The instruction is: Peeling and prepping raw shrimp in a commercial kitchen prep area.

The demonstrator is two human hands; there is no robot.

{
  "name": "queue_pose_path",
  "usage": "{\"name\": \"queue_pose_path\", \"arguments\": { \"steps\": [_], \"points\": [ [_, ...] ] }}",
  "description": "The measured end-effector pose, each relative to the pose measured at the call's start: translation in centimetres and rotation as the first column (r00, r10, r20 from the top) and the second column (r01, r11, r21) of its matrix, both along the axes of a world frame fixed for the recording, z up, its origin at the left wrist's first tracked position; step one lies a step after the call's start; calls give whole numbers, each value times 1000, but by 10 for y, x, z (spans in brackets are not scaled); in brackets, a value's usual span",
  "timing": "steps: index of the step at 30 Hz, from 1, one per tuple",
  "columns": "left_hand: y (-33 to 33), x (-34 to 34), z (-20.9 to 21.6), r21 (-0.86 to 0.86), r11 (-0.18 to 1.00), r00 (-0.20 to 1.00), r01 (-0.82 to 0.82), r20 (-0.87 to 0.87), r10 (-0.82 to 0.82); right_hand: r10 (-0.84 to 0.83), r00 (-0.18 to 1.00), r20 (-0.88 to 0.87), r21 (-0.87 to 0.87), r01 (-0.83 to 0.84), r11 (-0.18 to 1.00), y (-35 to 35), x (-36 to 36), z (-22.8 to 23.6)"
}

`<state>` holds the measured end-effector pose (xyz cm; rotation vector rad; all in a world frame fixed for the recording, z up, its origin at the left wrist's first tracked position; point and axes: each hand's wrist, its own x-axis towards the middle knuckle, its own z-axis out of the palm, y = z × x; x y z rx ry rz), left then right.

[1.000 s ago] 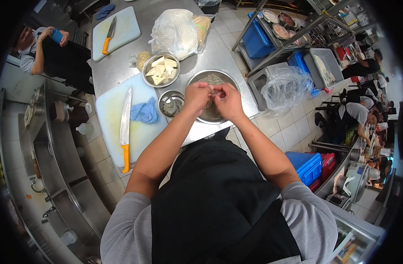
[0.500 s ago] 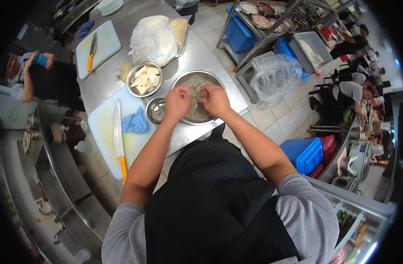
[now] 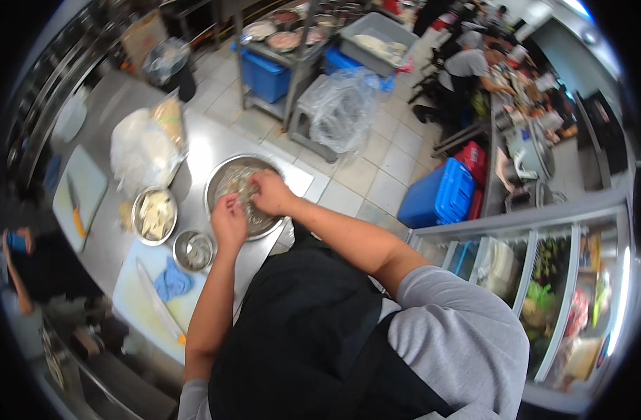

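Both my hands work over a round steel bowl at the table's near edge. It holds wet, greyish, translucent pieces that look like raw shrimp. My left hand is at the bowl's near left side, fingertips pinched together. My right hand reaches over the bowl from the right, with fingers closed and pointing down-left. What lies between the fingertips is too small and blurred to name. Just left of my left hand stands a small steel bowl with a few greyish pieces in it.
A bowl of pale cut wedges and plastic bags stand farther left. A long knife and blue cloth lie on a white cutting board. Another knife rests on a farther board. An open-topped chiller is at right.
The whole view has swung to the right, so the table sits farther left and more of the chiller shows. My hands stay at the bowl, the right one now higher over it.
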<state>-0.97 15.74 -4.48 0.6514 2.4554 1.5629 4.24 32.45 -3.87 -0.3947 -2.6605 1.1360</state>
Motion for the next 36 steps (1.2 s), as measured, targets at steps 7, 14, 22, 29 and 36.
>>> {"name": "queue_pose_path", "arguments": {
  "steps": [7, 14, 22, 29, 36],
  "points": [
    [9, -13, -6, 219, 975, 926, 26, 362, -105, 128, 986, -104, 46, -124, 991, 4, 9, 26],
    [11, -11, 17, 267, 959, 841, -91, 537, -70, 154, 988, 20, 116, -155, 981, -3, 3, 29],
    [3, -5, 23, 270, 952, 800, -144, 598, -48, 289, 957, -22, 144, -283, 948, 1, -2, 18],
    [-2, -7, 41, 248, 955, 767, -164, 641, -35, 347, 918, -192, 104, -333, 937, 4, -6, 13],
    [-8, -11, 40, 192, 967, 777, -167, 629, 9, 300, 948, -106, 39, -297, 954, 9, -7, 22]
  ]
}}
